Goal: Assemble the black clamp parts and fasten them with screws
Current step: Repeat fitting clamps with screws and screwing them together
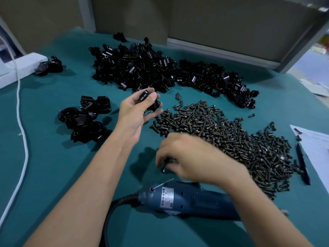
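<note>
A: Head view. Left grip (137, 111) clenched on black clamp parts (147, 98), raised off bench (53, 157), probably to keep the holes reachable.
B: Right grip (192, 157)?
A: Blurred. Seems to pinch a screw (166, 163), with screw pile (231, 136) just beyond it. Electric screwdriver (187, 198) parked just beneath, handy for fastening.

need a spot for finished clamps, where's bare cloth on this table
Widest bare cloth lies near left, between the white cable and the left forearm, below the assembled clamps. A smaller patch sits just nearer than the blue screwdriver. Crowded: the screw pile, pen and paper at right, the loose clamp parts across the far middle.
</note>
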`<state>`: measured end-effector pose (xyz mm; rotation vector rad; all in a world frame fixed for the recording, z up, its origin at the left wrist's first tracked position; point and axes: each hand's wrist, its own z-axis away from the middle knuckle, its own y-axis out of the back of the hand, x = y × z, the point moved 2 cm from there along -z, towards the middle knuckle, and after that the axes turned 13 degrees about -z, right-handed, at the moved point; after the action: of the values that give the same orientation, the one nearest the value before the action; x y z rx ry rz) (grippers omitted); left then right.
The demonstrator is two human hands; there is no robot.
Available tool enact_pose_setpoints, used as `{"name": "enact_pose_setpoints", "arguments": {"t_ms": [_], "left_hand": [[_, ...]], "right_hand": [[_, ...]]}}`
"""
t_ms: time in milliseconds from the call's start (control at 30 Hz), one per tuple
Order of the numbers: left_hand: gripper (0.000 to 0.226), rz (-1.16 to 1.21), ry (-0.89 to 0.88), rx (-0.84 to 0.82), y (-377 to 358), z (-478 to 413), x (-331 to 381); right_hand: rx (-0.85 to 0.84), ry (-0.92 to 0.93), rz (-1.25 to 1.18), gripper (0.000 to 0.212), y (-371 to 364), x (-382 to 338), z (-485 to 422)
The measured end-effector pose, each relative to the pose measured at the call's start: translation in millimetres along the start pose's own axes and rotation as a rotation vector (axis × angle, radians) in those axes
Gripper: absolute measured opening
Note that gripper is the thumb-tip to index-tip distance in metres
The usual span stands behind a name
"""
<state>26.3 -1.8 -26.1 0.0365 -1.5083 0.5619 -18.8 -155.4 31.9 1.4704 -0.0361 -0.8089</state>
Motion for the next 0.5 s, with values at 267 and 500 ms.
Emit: {"name": "enact_pose_setpoints", "arguments": {"t_ms": [267, 500], "left_hand": [[0.012, 0.015, 0.024, -0.071, 0, 0, -3], [0.06, -0.093, 0.054, -0.31, -14, 8, -8]], "right_hand": [[0.109, 0.091, 0.029, 0.013, -13, 10, 3], [0.893, -0.002, -0.637, 0.008, 40, 32, 7]]}}
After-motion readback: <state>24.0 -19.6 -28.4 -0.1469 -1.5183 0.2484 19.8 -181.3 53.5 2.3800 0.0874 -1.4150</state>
